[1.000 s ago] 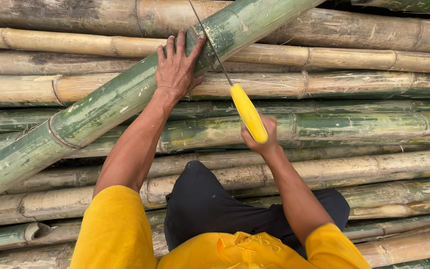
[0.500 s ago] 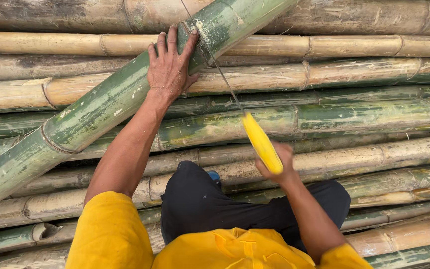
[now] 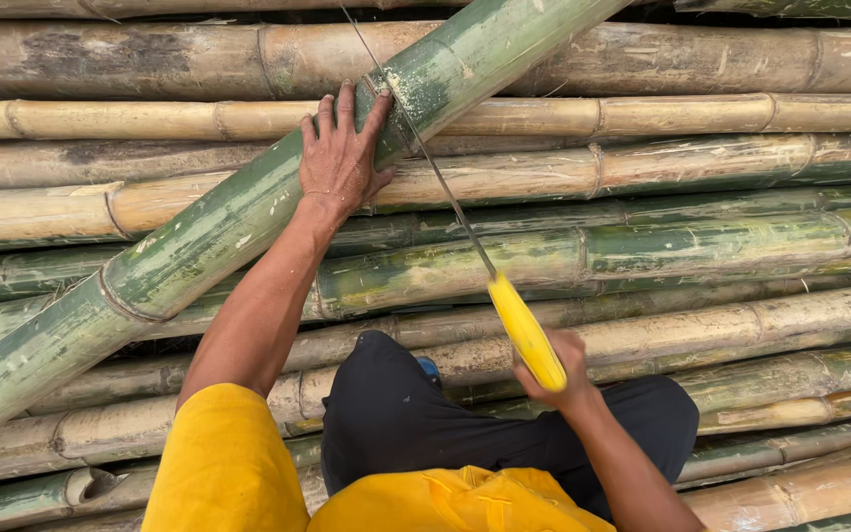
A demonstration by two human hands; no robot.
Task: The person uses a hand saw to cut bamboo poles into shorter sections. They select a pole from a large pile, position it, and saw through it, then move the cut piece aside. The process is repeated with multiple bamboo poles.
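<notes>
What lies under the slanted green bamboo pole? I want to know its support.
The green bamboo pole rests across stacked horizontal bamboo poles; the ground below them is covered.

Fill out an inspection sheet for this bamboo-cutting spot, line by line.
Surface: stacked bamboo poles, tan and green, lying roughly level, serve as the floor.
Job's things: green bamboo pole lies diagonally across the stack; saw with yellow handle, thin blade meeting the pole beside the thumb.
Clutter: nothing seen.
Hands: left hand pressed flat on the green pole; right hand gripping the saw handle.
Cables: nothing seen.
Surroundings: only more bamboo; person's yellow sleeves and dark trousers at the bottom.
</notes>
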